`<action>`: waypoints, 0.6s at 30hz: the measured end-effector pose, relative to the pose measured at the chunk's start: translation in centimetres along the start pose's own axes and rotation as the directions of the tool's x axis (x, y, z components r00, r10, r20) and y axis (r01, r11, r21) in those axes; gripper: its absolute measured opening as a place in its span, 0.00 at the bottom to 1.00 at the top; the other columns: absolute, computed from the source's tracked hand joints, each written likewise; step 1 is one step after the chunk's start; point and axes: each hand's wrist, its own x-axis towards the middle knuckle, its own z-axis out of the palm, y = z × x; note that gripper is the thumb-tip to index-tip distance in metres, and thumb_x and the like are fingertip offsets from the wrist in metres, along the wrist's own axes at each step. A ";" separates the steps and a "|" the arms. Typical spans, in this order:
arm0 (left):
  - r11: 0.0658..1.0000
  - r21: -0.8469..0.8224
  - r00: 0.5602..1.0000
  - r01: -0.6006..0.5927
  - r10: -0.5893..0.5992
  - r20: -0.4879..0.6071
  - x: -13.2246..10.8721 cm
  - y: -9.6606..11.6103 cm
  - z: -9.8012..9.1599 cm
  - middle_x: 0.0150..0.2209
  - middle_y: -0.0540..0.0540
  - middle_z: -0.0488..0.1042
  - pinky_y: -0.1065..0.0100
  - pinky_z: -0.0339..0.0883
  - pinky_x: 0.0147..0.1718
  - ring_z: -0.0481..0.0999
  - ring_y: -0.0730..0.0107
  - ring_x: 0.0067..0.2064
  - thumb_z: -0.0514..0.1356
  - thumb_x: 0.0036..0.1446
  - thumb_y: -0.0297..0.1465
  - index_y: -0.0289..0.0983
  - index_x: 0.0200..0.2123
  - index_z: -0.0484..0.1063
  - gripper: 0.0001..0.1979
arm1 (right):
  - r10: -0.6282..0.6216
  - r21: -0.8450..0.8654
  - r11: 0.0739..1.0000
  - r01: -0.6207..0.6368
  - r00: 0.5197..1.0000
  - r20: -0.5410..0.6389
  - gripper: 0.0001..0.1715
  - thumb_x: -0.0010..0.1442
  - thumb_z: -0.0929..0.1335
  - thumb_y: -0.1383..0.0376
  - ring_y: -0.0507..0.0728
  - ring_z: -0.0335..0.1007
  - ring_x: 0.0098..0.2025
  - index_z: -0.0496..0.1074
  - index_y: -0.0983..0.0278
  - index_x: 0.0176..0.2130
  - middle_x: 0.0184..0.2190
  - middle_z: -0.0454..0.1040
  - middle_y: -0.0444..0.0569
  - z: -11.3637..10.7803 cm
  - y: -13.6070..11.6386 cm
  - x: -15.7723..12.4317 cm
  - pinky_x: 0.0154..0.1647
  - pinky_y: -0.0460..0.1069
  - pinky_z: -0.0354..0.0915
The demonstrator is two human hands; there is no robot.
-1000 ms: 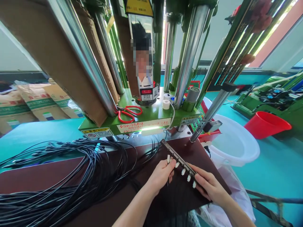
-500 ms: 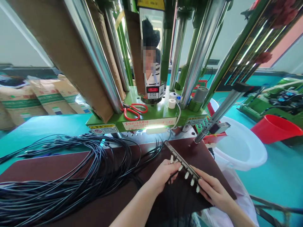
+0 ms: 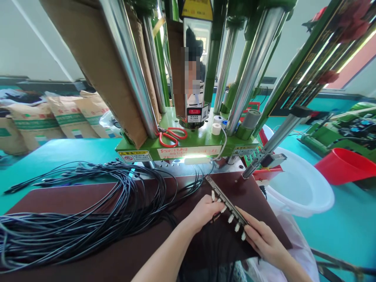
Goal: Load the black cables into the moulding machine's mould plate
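Strip in right hand, near board edge

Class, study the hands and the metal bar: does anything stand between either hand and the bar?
Nothing visible stands between the right hand and the metal bar; it holds the nearer end. By the left hand, small white pieces line the bar's edge; whether one separates hand and bar is unclear.
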 end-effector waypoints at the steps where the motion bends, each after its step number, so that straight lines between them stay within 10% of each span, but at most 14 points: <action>1: 0.999 0.031 0.998 -0.033 0.032 0.056 0.0 0.1 -0.1 0.21 0.48 0.53 0.73 0.46 0.20 0.53 0.80 0.22 0.54 0.51 0.40 0.31 0.23 0.56 0.17 | 0.050 0.131 0.990 -0.044 0.998 -0.044 0.30 0.63 0.60 0.50 0.46 0.49 0.27 0.56 0.53 0.61 0.31 0.62 0.49 0.4 -0.4 -0.1 0.24 0.40 0.46; 4: 0.971 0.170 0.986 -0.166 0.159 0.057 -0.2 0.6 -0.5 0.28 0.45 0.59 0.73 0.59 0.27 0.60 0.76 0.29 0.49 0.59 0.47 0.30 0.27 0.59 0.23 | 0.202 0.421 0.901 -0.101 0.959 -0.201 0.32 0.57 0.65 0.47 0.43 0.46 0.24 0.64 0.57 0.57 0.28 0.59 0.47 1.6 -1.7 -0.3 0.22 0.38 0.42; 8: 0.948 -0.241 0.919 -0.209 0.107 -0.378 -2.1 1.3 -1.3 0.20 0.52 0.55 0.73 0.59 0.22 0.59 0.79 0.22 0.58 0.45 0.56 0.33 0.27 0.53 0.30 | 0.204 0.469 0.882 -0.043 0.932 -0.300 0.47 0.51 0.68 0.44 0.42 0.42 0.18 0.60 0.74 0.57 0.20 0.55 0.44 2.0 -3.2 -0.2 0.16 0.41 0.34; 12: 0.841 -0.531 0.991 0.097 -0.130 -0.026 -4.6 1.3 -2.0 0.13 0.58 0.40 0.79 0.33 0.10 0.37 0.82 0.13 0.59 0.38 0.61 0.37 0.34 0.47 0.37 | 0.185 0.453 0.890 -0.047 0.946 -0.266 0.57 0.51 0.67 0.43 0.42 0.40 0.15 0.51 0.86 0.57 0.15 0.48 0.39 1.5 -3.5 -0.1 0.17 0.43 0.32; 18: 0.989 -0.146 0.971 -0.040 0.005 -0.237 -3.1 0.6 -1.2 0.14 0.58 0.49 0.78 0.36 0.10 0.43 0.83 0.12 0.53 0.45 0.60 0.36 0.31 0.45 0.34 | 0.203 0.430 0.897 -0.107 0.961 -0.185 0.47 0.53 0.67 0.44 0.40 0.42 0.16 0.58 0.77 0.56 0.19 0.52 0.41 1.1 -3.0 -0.2 0.17 0.41 0.35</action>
